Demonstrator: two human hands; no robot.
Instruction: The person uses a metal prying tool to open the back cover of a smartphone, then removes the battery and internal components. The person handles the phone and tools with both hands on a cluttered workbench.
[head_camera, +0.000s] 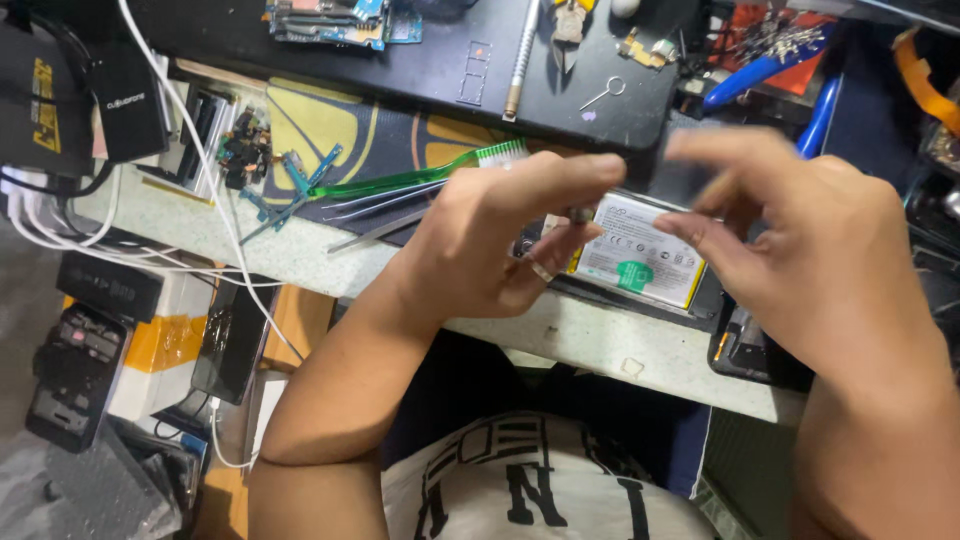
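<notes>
**Both hands raised over the opened phone**

From my remote seat I see both hands held up above the bench edge, over an opened phone that lies flat with its white battery facing up. A green sticker sits on that battery.

My left hand is curled, thumb and forefinger pinched together on a small dark bit at their tips; I cannot tell what the bit is. A ring shows on one of its fingers.

My right hand hovers just right of the phone, fingers half bent and apart. It is blurred, and I cannot tell whether it holds anything.

Behind the left hand a green toothbrush lies on the mat, its white bristles near the knuckles. Tweezers lie just beside it, nearer the bench edge. Further back a dark mat carries a circuit board, a silver pen-like tool and a small pin. White cables run down the left side, past a black charger.
</notes>
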